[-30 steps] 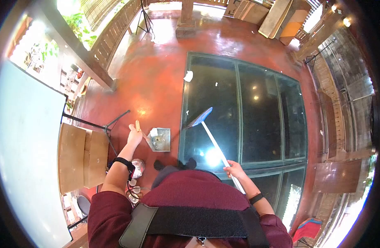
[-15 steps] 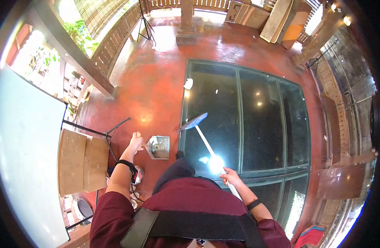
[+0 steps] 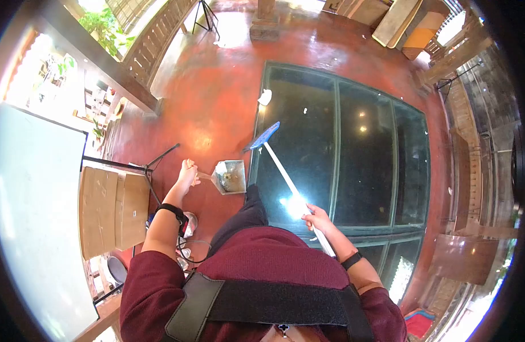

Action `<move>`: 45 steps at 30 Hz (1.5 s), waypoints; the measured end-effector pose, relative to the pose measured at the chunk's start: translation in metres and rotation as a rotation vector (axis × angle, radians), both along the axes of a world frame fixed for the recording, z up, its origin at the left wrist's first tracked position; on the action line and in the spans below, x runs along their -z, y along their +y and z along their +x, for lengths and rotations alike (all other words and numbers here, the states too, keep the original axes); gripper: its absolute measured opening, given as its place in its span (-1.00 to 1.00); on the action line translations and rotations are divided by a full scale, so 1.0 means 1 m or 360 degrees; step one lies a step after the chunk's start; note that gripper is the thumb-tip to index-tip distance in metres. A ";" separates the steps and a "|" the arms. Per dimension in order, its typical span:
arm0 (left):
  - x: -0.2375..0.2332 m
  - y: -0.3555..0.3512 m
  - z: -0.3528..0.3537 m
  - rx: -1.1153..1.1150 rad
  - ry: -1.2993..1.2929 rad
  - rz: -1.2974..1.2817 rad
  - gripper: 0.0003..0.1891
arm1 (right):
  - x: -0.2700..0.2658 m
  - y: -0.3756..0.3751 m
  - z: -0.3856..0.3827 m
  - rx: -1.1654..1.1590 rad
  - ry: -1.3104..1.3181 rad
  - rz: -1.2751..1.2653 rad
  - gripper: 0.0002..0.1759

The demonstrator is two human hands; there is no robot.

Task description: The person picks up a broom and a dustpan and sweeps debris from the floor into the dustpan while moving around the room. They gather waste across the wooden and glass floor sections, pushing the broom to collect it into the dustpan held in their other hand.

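Observation:
My left hand (image 3: 188, 172) is closed around the handle of a metal dustpan (image 3: 235, 171), whose pan lies low by the left edge of the glass floor panel (image 3: 296, 148). Some small debris seems to be in the pan, too small to name. My right hand (image 3: 317, 218) grips the white pole of a broom (image 3: 282, 169). Its blue head points forward and left, over the panel's left edge, a little ahead of the dustpan. A white scrap (image 3: 264, 97) lies farther up on that edge, and a smaller white bit (image 3: 305, 110) sits on the glass.
Red floor (image 3: 199, 114) surrounds the glass. To my left stand cardboard boxes (image 3: 115, 211), a whiteboard (image 3: 37, 222) and a black stand leg (image 3: 162, 157). Wooden posts and railings border the room, with a tripod (image 3: 205, 17) at the back. Cables hang near my left side.
The broom head has moved forward and slightly left, to the panel's edge. The dustpan has shifted forward and right, nearer the glass. My view has tilted a little, and both hands keep their grip.

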State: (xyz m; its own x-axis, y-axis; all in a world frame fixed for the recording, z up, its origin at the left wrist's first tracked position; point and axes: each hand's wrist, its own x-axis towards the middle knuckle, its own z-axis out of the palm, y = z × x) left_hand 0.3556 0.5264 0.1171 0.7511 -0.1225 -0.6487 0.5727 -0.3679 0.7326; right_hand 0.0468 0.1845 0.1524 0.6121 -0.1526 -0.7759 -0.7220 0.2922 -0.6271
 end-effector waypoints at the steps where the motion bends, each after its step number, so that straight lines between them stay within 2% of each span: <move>1: 0.000 -0.006 0.003 0.0048 -0.0017 0.0036 -0.83 | 0.002 -0.002 0.002 0.0030 -0.0007 0.0054 -0.21; 5: 0.007 -0.022 0.019 0.0108 -0.0050 0.0096 -0.81 | 0.005 -0.006 0.004 0.0171 -0.0012 0.0181 -0.22; 9: -0.008 -0.036 0.039 0.0055 -0.0107 0.0176 -0.78 | 0.003 -0.003 0.001 0.0235 -0.0051 0.0221 -0.27; 12: -0.023 -0.047 0.063 0.0021 -0.0230 0.0240 -0.75 | -0.007 -0.001 0.005 0.0154 -0.0045 0.0098 -0.30; 15: -0.032 -0.054 0.079 0.0083 -0.0344 0.0276 -0.77 | 0.020 -0.016 0.015 -0.0055 -0.0032 0.0011 -0.27; 16: -0.030 -0.054 0.080 0.0111 -0.0389 0.0294 -0.78 | 0.012 -0.016 0.028 -0.0067 0.0037 -0.0035 -0.24; 19: -0.023 -0.050 0.084 0.0146 -0.0348 0.0397 -0.80 | 0.006 -0.020 0.050 0.0093 -0.0022 0.0157 -0.21; 20: -0.018 -0.047 0.086 0.0070 -0.0316 0.0373 -0.82 | 0.002 -0.019 0.055 0.0046 -0.0036 0.0149 -0.21; 23: -0.022 -0.036 0.083 -0.0044 -0.0225 0.0217 -0.86 | -0.003 -0.019 0.058 0.0026 -0.0030 0.0176 -0.21; 29: -0.046 -0.014 0.053 -0.0191 -0.0152 -0.0029 -0.84 | -0.015 -0.014 0.045 0.0007 -0.0004 0.0214 -0.34; 36: -0.045 0.001 0.033 -0.0170 -0.0199 0.0023 -0.87 | -0.013 -0.005 0.022 0.0020 0.0116 0.0219 -0.44; 40: -0.033 0.007 0.033 -0.0193 -0.0195 0.0062 -0.87 | 0.002 -0.008 0.006 0.0014 0.0107 0.0264 -0.32; 43: -0.029 0.009 0.035 -0.0197 -0.0165 0.0108 -0.88 | -0.005 -0.001 0.003 0.0081 0.0202 0.0185 -0.44; 45: -0.030 0.012 0.035 -0.0186 -0.0178 0.0028 -0.88 | -0.013 0.002 0.005 0.0090 0.0225 0.0148 -0.43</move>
State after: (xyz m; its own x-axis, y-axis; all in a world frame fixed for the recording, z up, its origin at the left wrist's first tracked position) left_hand 0.3908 0.5384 0.1467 0.8273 -0.0193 -0.5614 0.5275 -0.3167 0.7883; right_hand 0.0513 0.1869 0.1650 0.4885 -0.1072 -0.8660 -0.7818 0.3869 -0.4889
